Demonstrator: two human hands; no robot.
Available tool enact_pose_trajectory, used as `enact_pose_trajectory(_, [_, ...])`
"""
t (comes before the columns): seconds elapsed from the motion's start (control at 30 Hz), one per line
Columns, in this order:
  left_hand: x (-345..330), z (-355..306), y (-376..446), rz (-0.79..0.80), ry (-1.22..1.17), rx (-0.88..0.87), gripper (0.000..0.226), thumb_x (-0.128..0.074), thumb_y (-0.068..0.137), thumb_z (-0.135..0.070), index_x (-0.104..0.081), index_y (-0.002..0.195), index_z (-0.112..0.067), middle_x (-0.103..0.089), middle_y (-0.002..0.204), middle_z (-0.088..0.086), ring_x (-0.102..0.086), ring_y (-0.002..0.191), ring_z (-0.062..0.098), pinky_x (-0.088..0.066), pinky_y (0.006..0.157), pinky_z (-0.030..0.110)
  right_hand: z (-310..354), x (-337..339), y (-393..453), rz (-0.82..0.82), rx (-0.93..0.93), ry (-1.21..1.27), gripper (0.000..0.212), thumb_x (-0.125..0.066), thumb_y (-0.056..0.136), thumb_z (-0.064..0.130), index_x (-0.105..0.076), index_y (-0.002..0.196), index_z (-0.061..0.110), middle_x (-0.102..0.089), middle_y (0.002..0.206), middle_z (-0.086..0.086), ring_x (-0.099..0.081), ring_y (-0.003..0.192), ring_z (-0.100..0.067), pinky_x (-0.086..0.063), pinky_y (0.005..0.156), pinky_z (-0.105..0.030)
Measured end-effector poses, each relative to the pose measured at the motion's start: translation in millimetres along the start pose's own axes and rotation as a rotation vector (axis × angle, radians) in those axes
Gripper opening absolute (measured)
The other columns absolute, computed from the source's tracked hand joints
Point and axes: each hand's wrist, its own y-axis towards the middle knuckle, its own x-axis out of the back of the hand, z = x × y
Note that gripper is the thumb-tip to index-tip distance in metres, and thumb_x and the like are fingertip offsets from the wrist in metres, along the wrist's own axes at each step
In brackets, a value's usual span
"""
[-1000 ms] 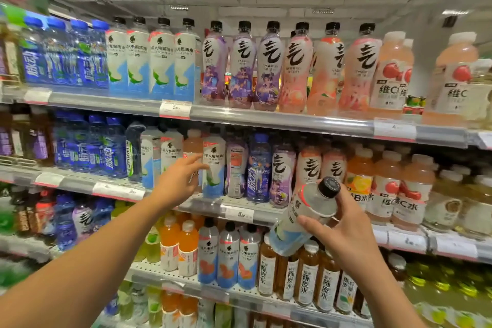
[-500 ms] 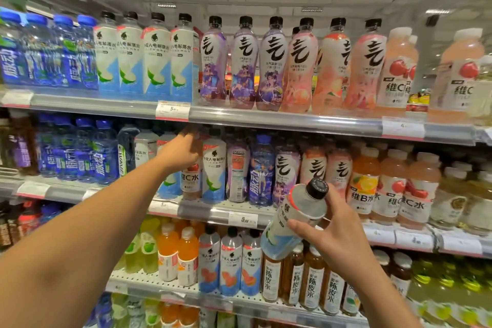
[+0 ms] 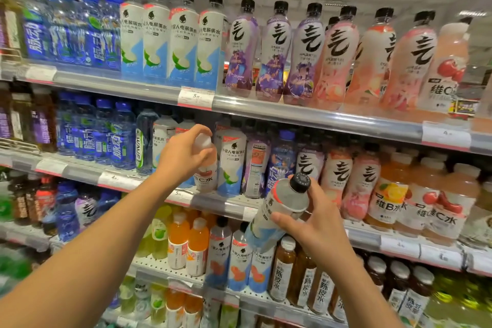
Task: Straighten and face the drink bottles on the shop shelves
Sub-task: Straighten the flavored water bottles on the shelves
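Mid-swap, the left hand (image 3: 183, 155) gripped the misplaced pink bottle (image 3: 206, 165) on the middle shelf (image 3: 226, 206), while the right hand (image 3: 311, 229) held the black-capped bottle (image 3: 279, 207), likely due for that slot.

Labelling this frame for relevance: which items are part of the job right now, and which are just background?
In play:
- left hand gripping the white-capped pink bottle on the middle shelf
- right hand holding the tilted black-capped bottle

Background:
- top-shelf purple bottles
- price tag
- orange bottles below

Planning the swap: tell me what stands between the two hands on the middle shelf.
Head view: between the left hand and right hand stand a white-blue electrolyte bottle, a purple bottle and a blue-capped bottle.
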Motion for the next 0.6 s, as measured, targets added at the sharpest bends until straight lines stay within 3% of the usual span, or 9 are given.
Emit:
enact_pose_trajectory(0.1, [7.8, 3.0, -18.5, -0.015, -0.079, -0.027, 0.034, -0.072, 0.092, -0.028, -0.054, 0.119, -0.036, -0.065, 0.109, -0.006, -0.061, 0.087, 0.017, -0.056, 0.076, 0.043, 6.8, -14.2, 14.5, 0.024, 0.028, 0.015, 0.050, -0.088, 0.078, 0.033, -0.058, 0.119, 0.035, -0.068, 0.109, 0.032, -0.065, 0.102, 0.009, -0.049, 0.084, -0.010])
enact_pose_trajectory(0.17, [11.6, 4.1, -30.7, -0.070, -0.139, -0.035, 0.032, -0.071, 0.092, -0.025, -0.055, 0.118, -0.035, -0.062, 0.109, -0.008, -0.055, 0.089, 0.012, -0.051, 0.077, 0.036, 12.6, -23.1, 25.4, 0.035, 0.036, 0.028, 0.050, -0.088, 0.078, 0.033, -0.058, 0.118, 0.035, -0.067, 0.109, 0.032, -0.064, 0.101, 0.010, -0.047, 0.082, -0.006])
enact_pose_trajectory(0.27, [20.6, 2.1, -44.8, -0.178, -0.208, -0.020, 0.030, -0.070, 0.092, -0.020, -0.057, 0.117, -0.032, -0.057, 0.111, -0.011, -0.047, 0.104, 0.011, -0.041, 0.082, 0.026, 17.5, -37.6, 44.6, 0.037, 0.053, 0.046, 0.052, -0.088, 0.078, 0.032, -0.058, 0.120, 0.032, -0.068, 0.108, 0.028, -0.063, 0.102, 0.010, -0.046, 0.083, -0.006])
enact_pose_trajectory(0.33, [29.9, -1.3, -50.2, -0.233, -0.326, 0.017, 0.028, -0.068, 0.094, -0.020, -0.058, 0.117, -0.032, -0.059, 0.114, -0.010, -0.053, 0.105, 0.009, -0.044, 0.082, 0.022, 21.5, -48.1, 57.2, 0.034, 0.058, 0.052, 0.058, -0.088, 0.077, 0.036, -0.056, 0.125, 0.030, -0.068, 0.113, 0.024, -0.063, 0.105, 0.008, -0.049, 0.089, -0.013])
enact_pose_trajectory(0.43, [45.0, -4.3, -58.5, -0.261, -0.533, 0.070, 0.026, -0.066, 0.096, -0.020, -0.058, 0.116, -0.035, -0.064, 0.114, -0.012, -0.063, 0.102, 0.013, -0.056, 0.082, 0.034, 25.7, -66.3, 74.9, 0.031, 0.056, 0.060, 0.059, -0.087, 0.077, 0.038, -0.055, 0.126, 0.031, -0.067, 0.117, 0.020, -0.063, 0.108, 0.002, -0.052, 0.097, -0.029])
enact_pose_trajectory(0.5, [53.2, -1.4, -65.2, -0.263, -0.558, 0.092, 0.026, -0.066, 0.096, -0.023, -0.058, 0.117, -0.037, -0.064, 0.116, -0.010, -0.064, 0.104, 0.017, -0.058, 0.085, 0.045, 27.9, -79.8, 85.9, 0.023, 0.053, 0.067, 0.061, -0.087, 0.077, 0.038, -0.054, 0.128, 0.030, -0.067, 0.118, 0.018, -0.063, 0.110, -0.002, -0.052, 0.100, -0.034])
enact_pose_trajectory(0.6, [63.0, 5.2, -73.8, -0.270, -0.568, 0.120, 0.027, -0.066, 0.092, -0.029, -0.058, 0.118, -0.035, -0.065, 0.117, -0.007, -0.064, 0.105, 0.017, -0.057, 0.089, 0.049, 30.8, -100.1, 102.4, 0.003, 0.065, 0.051, 0.064, -0.086, 0.077, 0.038, -0.053, 0.130, 0.026, -0.067, 0.118, 0.016, -0.063, 0.110, -0.007, -0.050, 0.102, -0.036])
